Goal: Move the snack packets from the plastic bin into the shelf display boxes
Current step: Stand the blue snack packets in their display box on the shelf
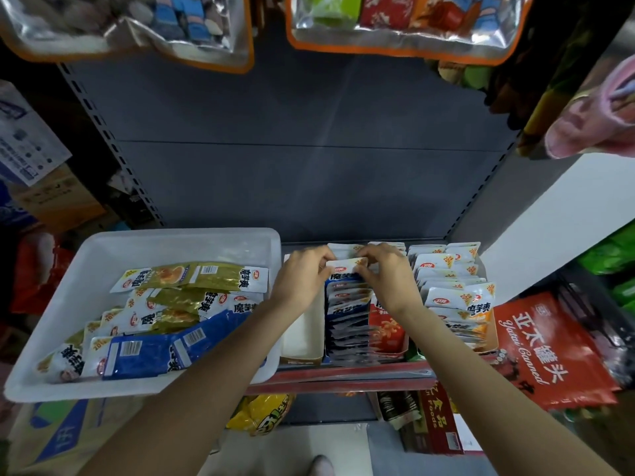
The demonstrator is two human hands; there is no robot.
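A white plastic bin (103, 245) sits at the left of the shelf, holding several green-gold packets (192, 278) and blue packets (165, 348). To its right stand display boxes: an empty white one (302, 341), one packed with upright blue packets (347, 321), a red-packet box (388, 334) and an orange-packet box (453, 304). My left hand (300, 278) and my right hand (386, 274) together pinch the top edge of a blue packet (345, 266) at the far end of the blue row.
A grey shelf back panel (292, 149) rises behind the boxes. Hanging snack bags (395, 22) are overhead. A red canned-food pack (549, 348) lies at the right. Cardboard boxes (51, 197) stand at the left, and more goods sit on the shelf below.
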